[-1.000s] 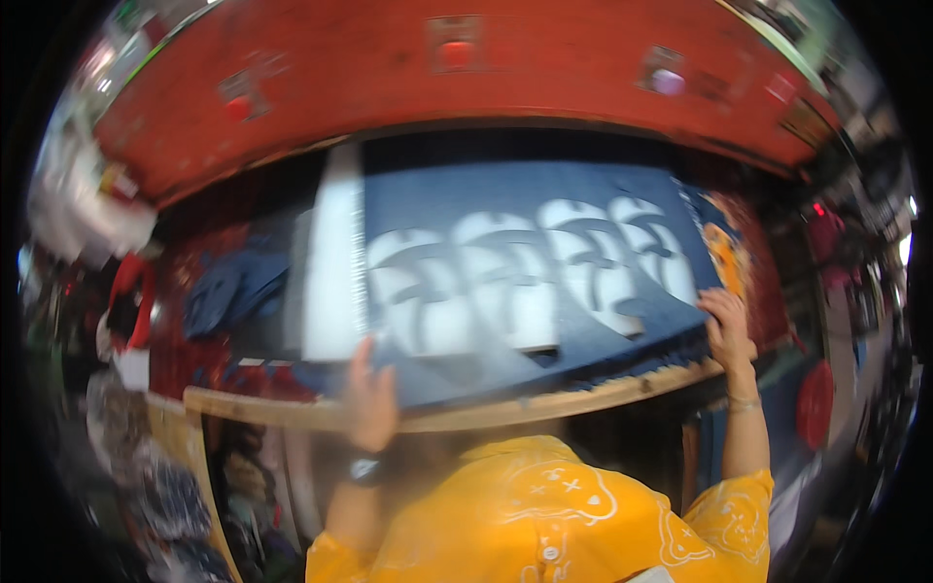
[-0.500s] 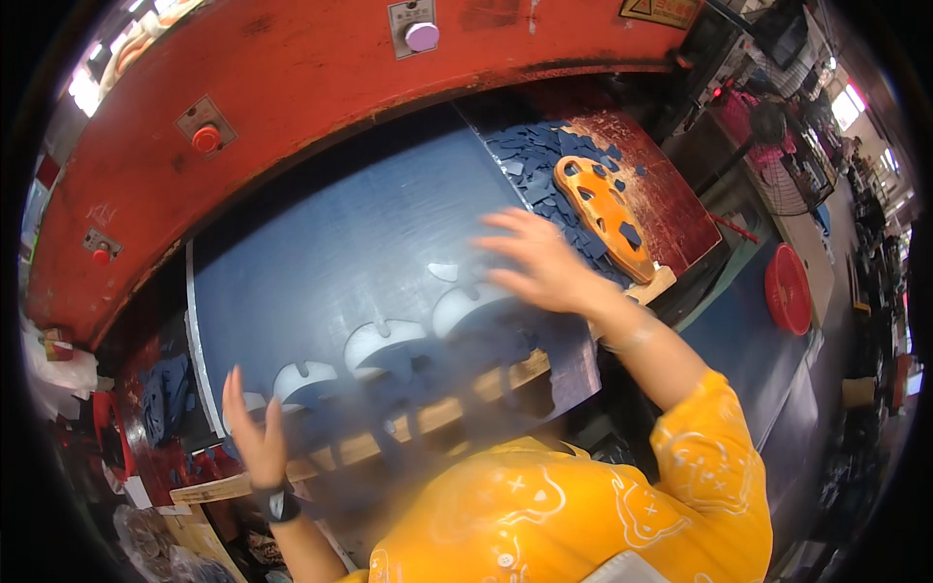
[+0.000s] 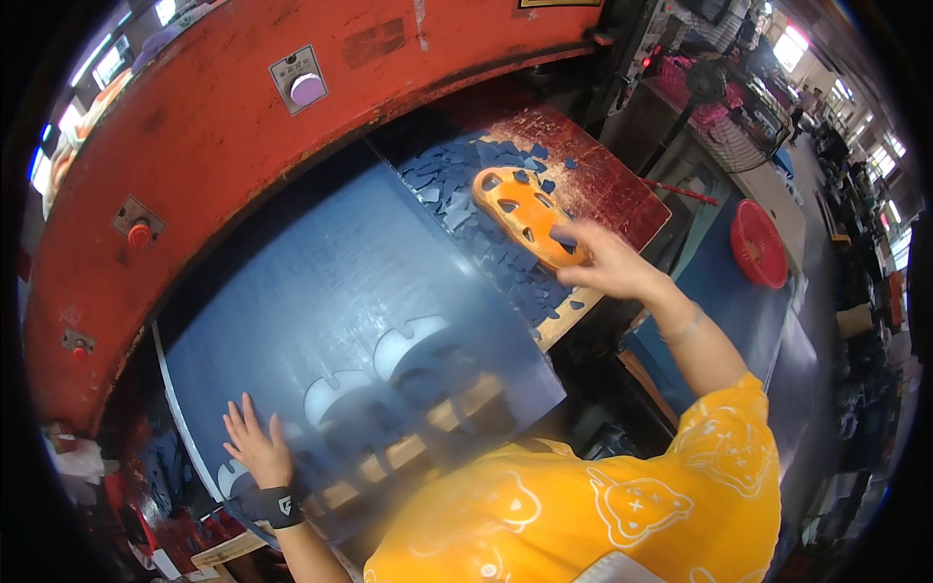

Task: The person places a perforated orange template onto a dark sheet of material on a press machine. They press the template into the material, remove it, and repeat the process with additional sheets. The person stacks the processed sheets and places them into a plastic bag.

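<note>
Yellow sleeve nearest, then the left hand lies flat, fingers spread, on the near-left part of a big dark blue sheet with shapes cut out of it, gripping nothing. Farther right, the right hand closes its fingers on the near end of an orange cutting die resting among blue offcuts under the red press

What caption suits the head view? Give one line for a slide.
Left hand flat on the dark blue sheet; right hand on the orange cutting die.
</note>
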`<state>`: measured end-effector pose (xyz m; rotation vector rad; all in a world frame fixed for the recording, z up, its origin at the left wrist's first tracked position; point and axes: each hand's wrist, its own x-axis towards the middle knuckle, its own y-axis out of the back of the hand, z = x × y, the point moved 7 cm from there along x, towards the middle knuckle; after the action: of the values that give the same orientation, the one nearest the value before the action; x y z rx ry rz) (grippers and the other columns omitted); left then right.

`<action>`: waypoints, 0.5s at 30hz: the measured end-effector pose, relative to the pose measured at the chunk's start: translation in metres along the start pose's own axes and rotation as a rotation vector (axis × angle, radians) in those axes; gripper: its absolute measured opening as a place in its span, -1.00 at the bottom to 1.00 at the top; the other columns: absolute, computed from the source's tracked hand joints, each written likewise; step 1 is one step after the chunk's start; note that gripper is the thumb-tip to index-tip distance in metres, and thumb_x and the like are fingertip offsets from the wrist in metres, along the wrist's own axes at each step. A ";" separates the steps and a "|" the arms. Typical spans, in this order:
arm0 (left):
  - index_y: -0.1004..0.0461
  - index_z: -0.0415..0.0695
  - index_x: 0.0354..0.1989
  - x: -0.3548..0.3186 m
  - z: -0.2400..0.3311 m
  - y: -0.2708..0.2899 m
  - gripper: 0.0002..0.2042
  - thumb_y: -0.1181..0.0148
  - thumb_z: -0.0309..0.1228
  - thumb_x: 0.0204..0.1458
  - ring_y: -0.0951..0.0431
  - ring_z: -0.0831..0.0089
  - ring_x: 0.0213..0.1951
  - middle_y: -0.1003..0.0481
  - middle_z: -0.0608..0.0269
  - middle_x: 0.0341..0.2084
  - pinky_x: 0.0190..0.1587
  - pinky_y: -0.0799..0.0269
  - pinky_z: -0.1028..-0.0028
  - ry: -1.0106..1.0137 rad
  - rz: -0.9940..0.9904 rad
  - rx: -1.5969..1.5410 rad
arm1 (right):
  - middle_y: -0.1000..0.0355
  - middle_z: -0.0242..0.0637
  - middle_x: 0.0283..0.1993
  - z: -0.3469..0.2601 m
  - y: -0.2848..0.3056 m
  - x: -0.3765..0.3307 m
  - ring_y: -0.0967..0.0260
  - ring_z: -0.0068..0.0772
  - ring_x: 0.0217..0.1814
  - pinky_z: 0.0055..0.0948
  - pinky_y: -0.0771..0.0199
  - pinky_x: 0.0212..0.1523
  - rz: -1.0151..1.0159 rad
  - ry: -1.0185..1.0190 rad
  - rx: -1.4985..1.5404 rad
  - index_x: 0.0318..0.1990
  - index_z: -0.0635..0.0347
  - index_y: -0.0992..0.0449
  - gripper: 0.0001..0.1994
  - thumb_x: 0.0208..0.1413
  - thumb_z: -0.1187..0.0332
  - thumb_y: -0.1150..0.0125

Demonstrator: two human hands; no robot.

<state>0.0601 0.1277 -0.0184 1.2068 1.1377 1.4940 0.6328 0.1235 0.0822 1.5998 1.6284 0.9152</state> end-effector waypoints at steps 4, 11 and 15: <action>-0.12 0.12 0.38 -0.001 0.002 0.000 -0.40 -0.09 -0.18 0.14 0.06 0.05 0.42 -0.04 0.10 0.39 0.31 0.24 -0.24 0.063 -0.054 0.048 | 0.27 -0.01 0.51 0.049 -0.052 0.041 0.31 0.29 0.51 0.10 0.19 0.42 -0.075 -0.135 -0.067 0.43 -0.05 0.06 0.04 -0.25 0.04 -0.42; -0.13 0.14 0.37 -0.008 0.002 0.006 -0.40 -0.10 -0.17 0.13 0.05 0.06 0.41 -0.04 0.12 0.38 0.31 0.22 -0.23 0.005 0.057 -0.011 | -0.10 0.04 0.37 0.036 -0.030 0.061 0.01 0.01 0.45 -0.15 -0.01 0.39 0.089 0.001 0.180 0.35 0.11 -0.17 -0.12 -0.19 0.11 -0.38; -0.15 0.14 0.36 -0.013 0.007 0.005 -0.38 -0.13 -0.11 0.09 0.01 0.08 0.40 -0.08 0.10 0.36 0.32 0.23 -0.20 0.091 -0.120 0.047 | -0.25 -0.03 0.28 0.019 -0.022 0.016 -0.28 -0.23 0.27 -0.32 -0.31 0.22 0.090 -0.112 1.146 0.34 0.27 -0.15 -0.25 0.00 0.14 -0.20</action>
<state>0.0684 0.1150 -0.0148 1.0912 1.2892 1.4503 0.6373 0.1396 0.0539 2.3757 2.1477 -0.2003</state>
